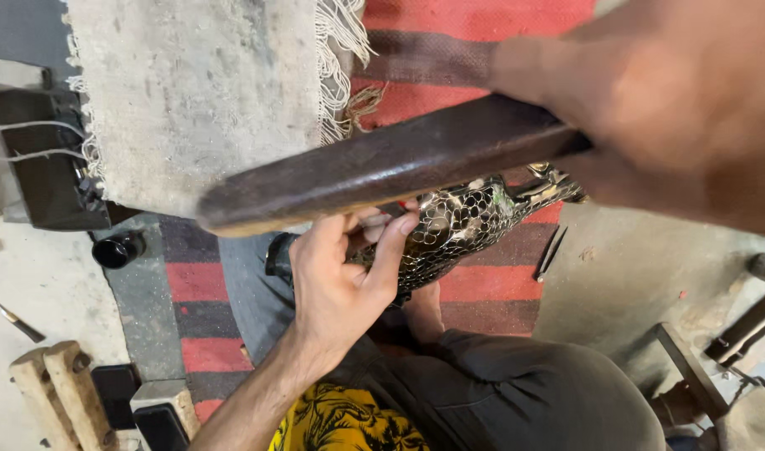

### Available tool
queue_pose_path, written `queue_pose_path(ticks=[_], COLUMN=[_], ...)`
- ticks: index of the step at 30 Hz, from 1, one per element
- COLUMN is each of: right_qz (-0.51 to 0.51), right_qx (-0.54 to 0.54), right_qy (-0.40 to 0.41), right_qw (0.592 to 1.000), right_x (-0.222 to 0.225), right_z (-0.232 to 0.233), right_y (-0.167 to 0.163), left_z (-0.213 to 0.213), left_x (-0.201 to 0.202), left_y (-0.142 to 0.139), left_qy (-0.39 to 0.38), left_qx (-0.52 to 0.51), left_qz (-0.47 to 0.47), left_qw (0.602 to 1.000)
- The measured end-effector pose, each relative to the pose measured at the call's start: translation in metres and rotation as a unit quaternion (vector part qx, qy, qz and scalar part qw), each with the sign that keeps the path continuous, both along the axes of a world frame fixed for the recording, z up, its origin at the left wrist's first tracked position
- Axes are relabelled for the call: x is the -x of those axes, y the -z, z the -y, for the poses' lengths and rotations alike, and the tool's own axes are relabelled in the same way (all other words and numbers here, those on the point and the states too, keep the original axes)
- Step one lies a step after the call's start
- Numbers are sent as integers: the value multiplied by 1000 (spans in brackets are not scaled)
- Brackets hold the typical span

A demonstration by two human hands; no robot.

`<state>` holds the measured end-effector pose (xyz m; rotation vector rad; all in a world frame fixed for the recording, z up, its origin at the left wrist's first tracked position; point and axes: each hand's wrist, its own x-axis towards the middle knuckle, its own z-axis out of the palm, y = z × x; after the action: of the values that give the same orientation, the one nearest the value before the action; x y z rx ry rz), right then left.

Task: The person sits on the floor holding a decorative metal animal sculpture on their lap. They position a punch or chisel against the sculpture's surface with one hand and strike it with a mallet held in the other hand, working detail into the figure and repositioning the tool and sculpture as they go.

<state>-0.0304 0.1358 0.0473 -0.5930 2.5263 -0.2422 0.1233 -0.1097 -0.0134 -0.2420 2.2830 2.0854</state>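
- My left hand (340, 284) fingers pinch a tool against the scale-patterned dark carving (466, 225) resting on my lap
- My right hand (675, 108), blurred, is clenched on a dark wooden mallet (382, 167) raised above it
- Step, I judge: carving; next needs a square strike clear of my fingertips

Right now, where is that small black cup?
In the head view, the small black cup lies at the left on the grey floor, just below the pale fringed rug, beside the red striped mat.

Black, scale-patterned carving (457, 230); red-striped rug (474, 33)
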Motion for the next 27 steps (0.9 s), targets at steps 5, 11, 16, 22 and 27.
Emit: queue_pose_path(ticks=[5, 11, 16, 22, 27], right_qz=[88, 156, 116, 30, -19], right_qx=[41, 106, 117, 57, 88], right_qy=[151, 177, 240, 376, 234], right_qw=[984, 966, 957, 924, 968], right_x=[-3, -28, -59, -89, -92], right_z=[-27, -52, -62, -89, -81], right_y=[13, -3, 5, 30, 18], left_z=[11, 20, 23, 23, 17], left_x=[17, 56, 75, 79, 84], left_y=[1, -10, -16, -19, -27], left_qy=[68, 258, 340, 351, 347], left_qx=[-66, -45, 32, 48, 59], left_qz=[0, -7, -20, -64, 22], left_qw=[995, 965, 939, 933, 936])
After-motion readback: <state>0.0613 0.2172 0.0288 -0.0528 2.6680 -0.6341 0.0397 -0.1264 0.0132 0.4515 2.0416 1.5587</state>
